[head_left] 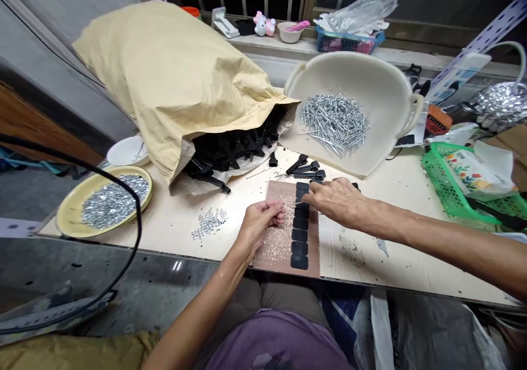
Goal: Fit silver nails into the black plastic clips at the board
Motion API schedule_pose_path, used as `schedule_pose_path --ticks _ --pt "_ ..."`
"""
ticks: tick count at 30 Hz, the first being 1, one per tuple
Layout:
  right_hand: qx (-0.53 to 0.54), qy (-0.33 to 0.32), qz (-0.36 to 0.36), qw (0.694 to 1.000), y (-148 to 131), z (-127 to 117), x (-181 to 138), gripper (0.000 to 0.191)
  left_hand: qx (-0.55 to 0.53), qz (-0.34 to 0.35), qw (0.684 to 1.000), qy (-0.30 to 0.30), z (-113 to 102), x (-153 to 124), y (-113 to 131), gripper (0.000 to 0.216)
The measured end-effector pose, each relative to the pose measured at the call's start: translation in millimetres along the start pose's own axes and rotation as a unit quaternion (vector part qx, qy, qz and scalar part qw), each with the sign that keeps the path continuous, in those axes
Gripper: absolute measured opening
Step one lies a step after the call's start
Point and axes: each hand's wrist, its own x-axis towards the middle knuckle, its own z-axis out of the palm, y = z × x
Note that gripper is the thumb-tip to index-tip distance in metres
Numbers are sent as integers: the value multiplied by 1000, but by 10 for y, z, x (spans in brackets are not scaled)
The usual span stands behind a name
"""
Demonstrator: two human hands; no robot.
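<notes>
Counting up the one brown board (267, 254), we make out about eight black pads (299, 247) in a single column, those by our right hand (337, 201) partly covered. Beyond its far edge lie three long black clips (302, 168) and, apart from them to the left, one short black piece (273, 160); other dark bits beside the right hand are too hidden to count. We have one yellow sack (164, 79) with many more black parts (230, 150) in its mouth, one white basin (382, 101) bearing a heap of metal pins (335, 120), one yellow plate (66, 216) of metal washers (113, 202), and one loose patch of small clear rings (209, 222); these are too many to number.

The column runs just left of our right fingertips, its upper pads beneath and beside them. Those fingers are pinched on what looks like one thin metal pin (298, 202). Our left hand (256, 226) is over the speckled part of the board, left of the pads and apart from them, its thumb and fingertips pressed together; we cannot tell whether anything is between them.
</notes>
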Motion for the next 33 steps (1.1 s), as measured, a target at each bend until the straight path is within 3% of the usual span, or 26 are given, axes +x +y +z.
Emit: schedule_pose_path --ticks 5,8,14,24,33 --pt "-5 13 21 1000 -11 -86 44 19 -71 -12 997 -15 -71 9 49 23" --pt "27 60 34 997 -98 -118 49 28 -147 -40 988 -28 -117 1 60 20" --pt "89 158 46 982 -306 -10 48 27 -225 -55 972 -38 -130 -84 91 12" --pt "43 196 40 979 -442 -52 18 26 -207 -3 978 2 -36 -158 108 18" --pt "-14 250 42 967 -480 89 3 26 -149 40 988 3 -1 -165 69 29"
